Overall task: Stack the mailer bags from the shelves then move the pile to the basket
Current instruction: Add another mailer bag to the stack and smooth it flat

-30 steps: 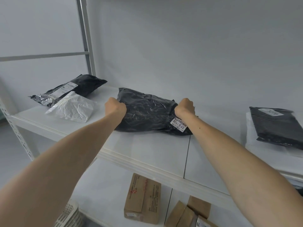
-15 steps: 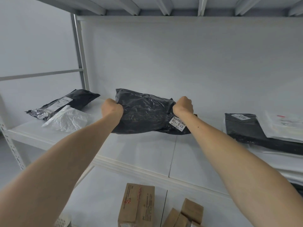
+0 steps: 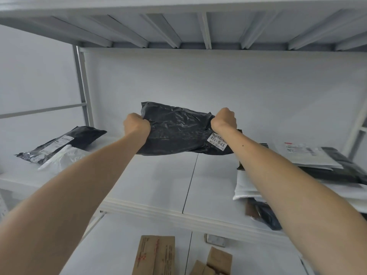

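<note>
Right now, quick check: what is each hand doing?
Left hand: fist closed, gripping the left edge of the black mailer bag.
Right hand: fist closed, gripping the same bag's right edge, near its label.

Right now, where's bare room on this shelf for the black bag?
Bare: the middle of the shelf, under the held black bag, between the black mailer and white mailer at left and the pile at right. Crowded: the right end.

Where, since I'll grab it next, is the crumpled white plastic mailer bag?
Head view, far left: the white mailer bag lies on the white shelf board, just in front of a black labelled mailer bag.
</note>
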